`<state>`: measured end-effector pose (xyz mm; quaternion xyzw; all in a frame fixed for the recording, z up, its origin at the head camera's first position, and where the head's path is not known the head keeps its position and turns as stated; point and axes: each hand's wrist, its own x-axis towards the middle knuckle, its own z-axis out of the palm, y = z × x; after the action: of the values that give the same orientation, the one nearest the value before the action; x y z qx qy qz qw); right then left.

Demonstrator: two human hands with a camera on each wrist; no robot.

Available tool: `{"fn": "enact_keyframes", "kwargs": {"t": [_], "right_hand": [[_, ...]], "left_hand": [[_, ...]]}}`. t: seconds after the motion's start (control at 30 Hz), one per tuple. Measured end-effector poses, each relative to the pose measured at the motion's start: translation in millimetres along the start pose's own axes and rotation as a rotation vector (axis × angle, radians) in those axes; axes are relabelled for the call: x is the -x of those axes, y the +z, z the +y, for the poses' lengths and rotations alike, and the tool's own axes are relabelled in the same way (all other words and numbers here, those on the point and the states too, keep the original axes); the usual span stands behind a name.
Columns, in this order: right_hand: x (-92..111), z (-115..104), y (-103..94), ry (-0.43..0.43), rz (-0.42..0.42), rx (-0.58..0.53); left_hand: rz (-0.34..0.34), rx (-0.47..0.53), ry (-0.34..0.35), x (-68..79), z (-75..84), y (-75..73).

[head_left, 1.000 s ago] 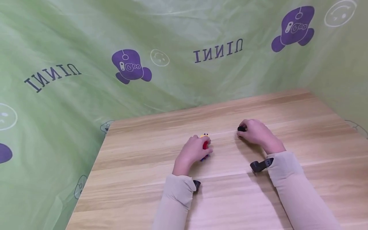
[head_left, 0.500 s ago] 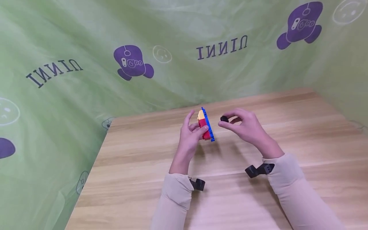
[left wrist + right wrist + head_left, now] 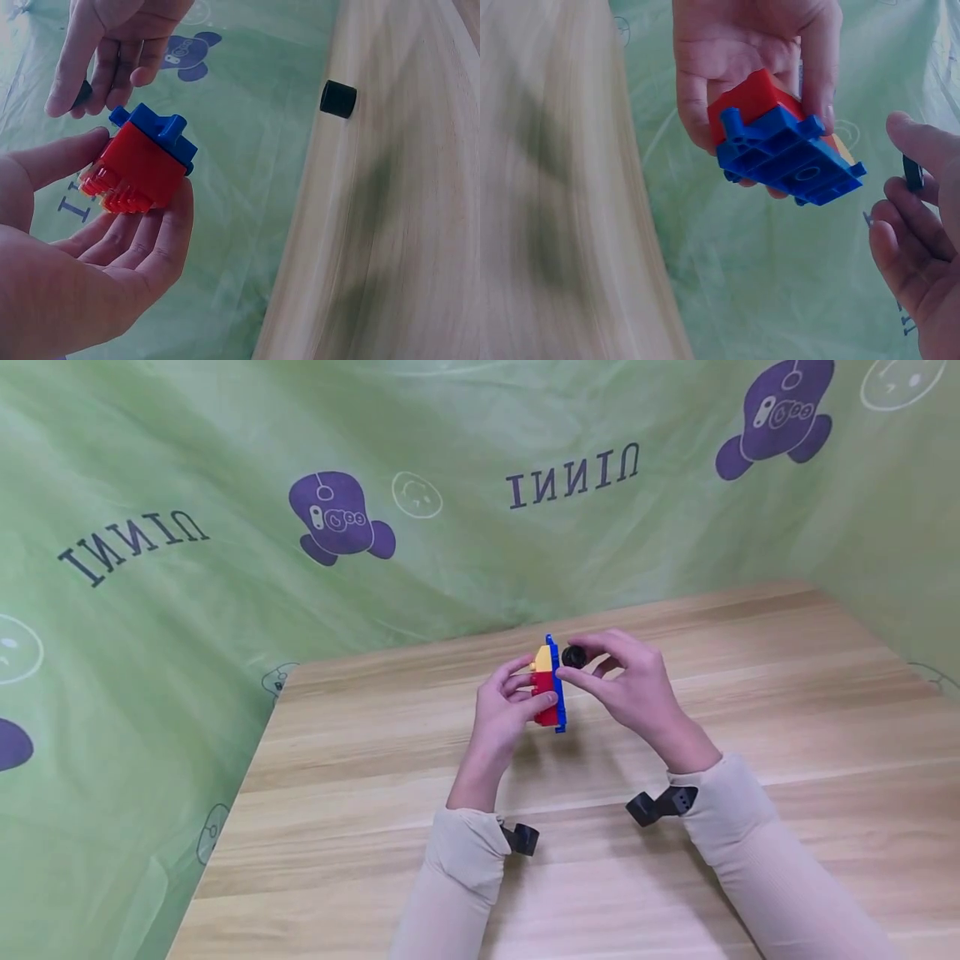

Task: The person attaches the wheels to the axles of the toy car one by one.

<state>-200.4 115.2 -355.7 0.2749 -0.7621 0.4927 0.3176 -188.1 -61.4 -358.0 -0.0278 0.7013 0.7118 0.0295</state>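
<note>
A small brick-built toy car (image 3: 545, 687) is held up over the table in my left hand (image 3: 498, 718), thumb on one side and fingers on the other. Its body is red with a yellow sloped piece (image 3: 542, 658) at the far end. In the right wrist view its blue base (image 3: 787, 166) shows the underside, with short pegs sticking out at the edges. My right hand (image 3: 633, 681) pinches a small black wheel (image 3: 574, 656) between thumb and fingers, close beside the blue base. From the right wrist the wheel (image 3: 913, 172) appears nearly edge-on, apart from the car.
Below the hands lies a wood-grain table (image 3: 360, 752). A green cloth (image 3: 465, 568) with purple figures hangs behind its far edge. Small black cameras sit at the left wrist (image 3: 527, 839) and right wrist (image 3: 642, 808). A black cylinder (image 3: 338, 99) overlaps the tabletop in the left wrist view.
My left hand has lifted the toy car off the table and turned its blue base toward the right. My right hand has carried the black wheel up and leftward, close to the base.
</note>
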Motion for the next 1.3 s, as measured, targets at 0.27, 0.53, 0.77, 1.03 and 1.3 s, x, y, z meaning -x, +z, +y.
{"fn": "enact_keyframes", "kwargs": {"t": [0.27,0.53,0.77,1.03,1.3], "right_hand": [[0.1,0.7,-0.3,0.001,0.045,0.061],[0.8,3.4,0.7,-0.015,0.062,0.088],[3.4,6.1,1.8,-0.026,0.06,0.113],[4.3,4.7,3.0,-0.022,0.065,0.152],[3.8,0.8,3.5,0.012,0.042,0.126]], "left_hand": [[-0.048,-0.008,0.007,1.5,1.6,5.1],[-0.068,-0.006,0.015,2.1,1.6,7.0],[-0.089,0.028,0.013,1.6,-1.1,7.6],[-0.089,0.036,0.022,1.5,-2.6,8.9],[-0.078,0.049,0.011,1.0,-4.8,8.6]]}}
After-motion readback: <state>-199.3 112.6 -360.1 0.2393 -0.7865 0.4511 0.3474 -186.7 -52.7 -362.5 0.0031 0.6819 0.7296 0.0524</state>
